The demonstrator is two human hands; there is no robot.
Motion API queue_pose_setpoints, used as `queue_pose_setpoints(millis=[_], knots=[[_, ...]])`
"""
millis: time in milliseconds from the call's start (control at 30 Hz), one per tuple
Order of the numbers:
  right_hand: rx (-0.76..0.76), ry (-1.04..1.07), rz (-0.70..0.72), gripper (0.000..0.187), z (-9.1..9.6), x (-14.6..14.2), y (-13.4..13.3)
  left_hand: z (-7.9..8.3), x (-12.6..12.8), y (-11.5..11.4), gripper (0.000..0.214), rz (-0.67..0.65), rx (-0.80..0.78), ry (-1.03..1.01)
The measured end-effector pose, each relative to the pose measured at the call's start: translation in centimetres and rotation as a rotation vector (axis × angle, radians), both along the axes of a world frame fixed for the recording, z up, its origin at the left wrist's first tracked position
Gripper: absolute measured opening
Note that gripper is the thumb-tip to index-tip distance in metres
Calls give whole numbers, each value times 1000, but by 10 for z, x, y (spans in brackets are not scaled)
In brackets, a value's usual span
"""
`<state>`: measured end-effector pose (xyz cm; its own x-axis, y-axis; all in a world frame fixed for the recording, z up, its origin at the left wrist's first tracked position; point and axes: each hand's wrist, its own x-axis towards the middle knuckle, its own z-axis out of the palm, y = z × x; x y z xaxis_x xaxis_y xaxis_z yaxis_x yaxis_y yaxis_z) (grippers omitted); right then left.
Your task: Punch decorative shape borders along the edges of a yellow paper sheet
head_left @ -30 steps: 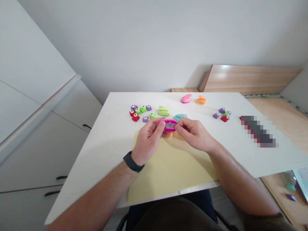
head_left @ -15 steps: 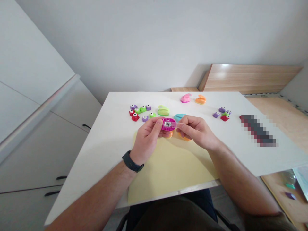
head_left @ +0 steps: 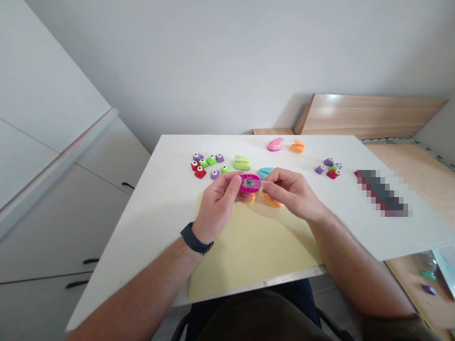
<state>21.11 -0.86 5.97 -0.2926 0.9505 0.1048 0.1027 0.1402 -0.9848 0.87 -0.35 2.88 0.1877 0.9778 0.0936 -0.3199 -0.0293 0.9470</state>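
A white cupboard [head_left: 60, 213] stands on the left, and a wooden board [head_left: 369, 113] sits by the wall at the back. In the middle is a white table [head_left: 341, 213], with a big sheet of yellow paper [head_left: 249, 251] on it. The two hands are close together, just over the top edge of the paper. The left hand [head_left: 216, 208] grips a pink paper punch [head_left: 250, 183], with its thumb on top. The right hand [head_left: 293, 194] is pinched up just beside the end of the punch, and it is hard to tell if it is holding on. A teal punch [head_left: 266, 172] sits just behind the pink one, and an orange shape [head_left: 273, 202] peeks out under the right hand. Farther back are a green punch [head_left: 241, 163], another pink punch [head_left: 274, 145] and an orange punch [head_left: 297, 147]. Little colored punches [head_left: 208, 165] sit in a group on the left, and more little punches [head_left: 329, 168] sit on the right. A black watch [head_left: 195, 244] is on the left wrist
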Motion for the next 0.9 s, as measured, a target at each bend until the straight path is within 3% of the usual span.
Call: queue_pose_setpoints(millis=[900], knots=[[-10, -11, -15, 30, 1, 1, 1, 3, -1, -1, 40, 20, 10, 15]])
